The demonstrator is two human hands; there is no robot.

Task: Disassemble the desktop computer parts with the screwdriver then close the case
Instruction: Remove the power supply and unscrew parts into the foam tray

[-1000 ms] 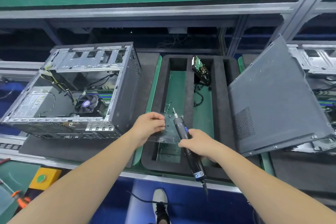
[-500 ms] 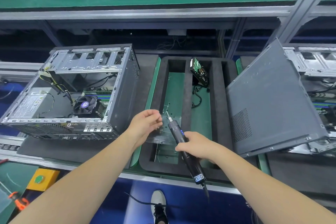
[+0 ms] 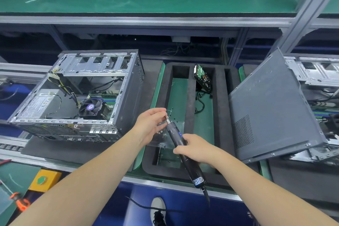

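The computer case (image 3: 77, 95) lies open on the desk (image 3: 82, 150) to the left of both hands, its fan and cables exposed. Its side panel (image 3: 275, 110) leans tilted to the right of the right hand's grip, so closing is not yet done. Between them sits the foam tray (image 3: 222, 115), with a removed drive (image 3: 201, 77) standing on edge at its far end, beyond the hands.

The right hand (image 3: 194, 149) is clenched round the body of the electric screwdriver (image 3: 183, 150), tip pointing up and away. The left hand (image 3: 152, 124) pinches at the bit (image 3: 167, 117) (whether a screw sits between the fingertips is too small to tell).

What has changed: a second ago the left hand rested down on the clear plate (image 3: 165, 134) lying across the tray, apart from the tool. It has since lifted and met the tip, and the screwdriver has swung slightly toward it. That likely means a screw is being taken off the bit, or the bit adjusted, before another part is undone. The case, panel and drive have not moved.
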